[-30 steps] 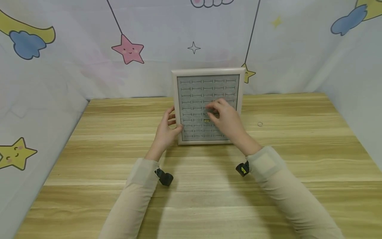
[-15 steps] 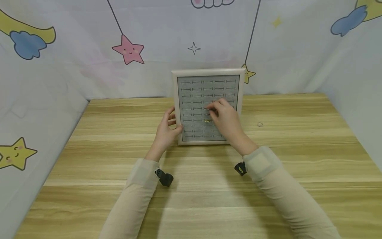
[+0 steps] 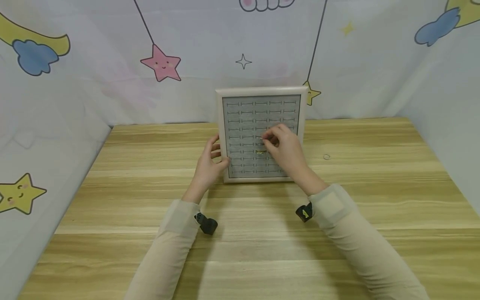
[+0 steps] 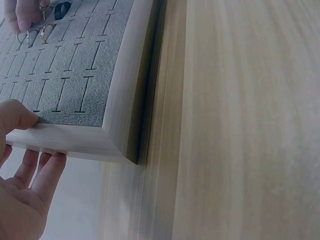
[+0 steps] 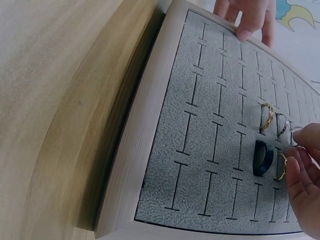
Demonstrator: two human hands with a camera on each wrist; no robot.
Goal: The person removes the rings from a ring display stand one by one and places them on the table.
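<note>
At the centre of the head view, the pale-framed grey velvet ring tray [image 3: 258, 93] stands propped on the wooden counter [image 3: 112, 187], left hand [image 3: 207, 166] gripping its left edge. The right hand [image 3: 286, 149], nearer the slots, pinches a thin ring [image 5: 296, 136] in its fingers [image 5: 310, 145] just right of the seated gold ring [image 5: 267, 116] and dark blue ring [image 5: 262, 158].

Upright grey ring tray [image 3: 243, 125], rings [image 5: 267, 117] slotted.

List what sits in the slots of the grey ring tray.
In the ring tray: a gold ring, a silver ring and a dark blue ring. The right hand pinches another gold ring and covers slots beyond it.
</note>
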